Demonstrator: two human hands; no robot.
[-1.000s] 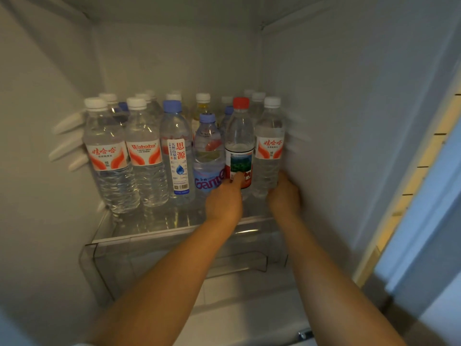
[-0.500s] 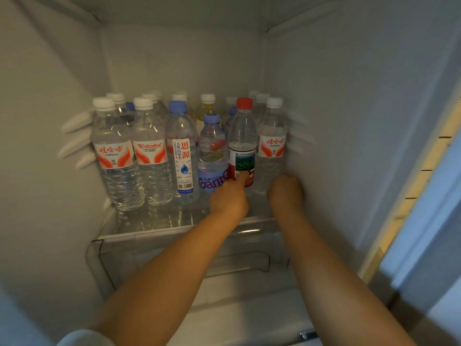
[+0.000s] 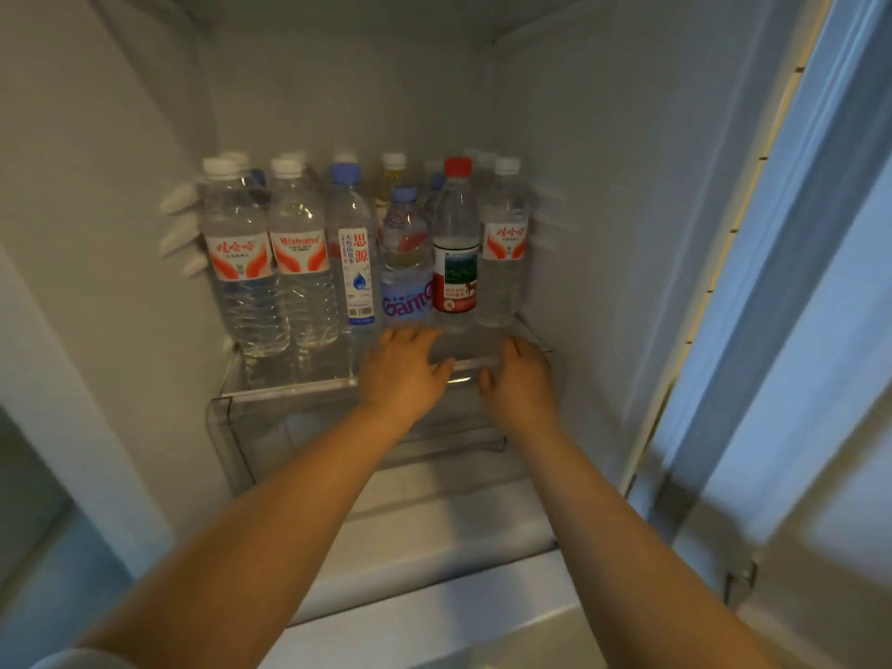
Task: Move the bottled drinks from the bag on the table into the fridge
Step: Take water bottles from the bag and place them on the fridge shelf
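Several water bottles stand upright on the glass shelf [image 3: 289, 386] inside the fridge. In the front row, a red-capped bottle [image 3: 455, 243] with a red and green label stands beside a white-capped bottle [image 3: 503, 243] at the right wall. My left hand [image 3: 403, 366] hovers just in front of the red-capped bottle with relaxed fingers, holding nothing. My right hand [image 3: 516, 374] is beside it, in front of the white-capped bottle, fingers loose and empty. Neither hand touches a bottle. The bag is out of view.
More front-row bottles stand to the left: two with red-white labels [image 3: 239, 258], a tall blue-capped one [image 3: 355, 253] and a short blue-capped one [image 3: 405, 263]. A clear drawer [image 3: 270, 437] sits under the shelf. The fridge door edge [image 3: 772, 282] is at right.
Both hands have let go of the red-capped and white-capped bottles and drawn back toward the shelf's front edge. The bottles stay standing in the front row.
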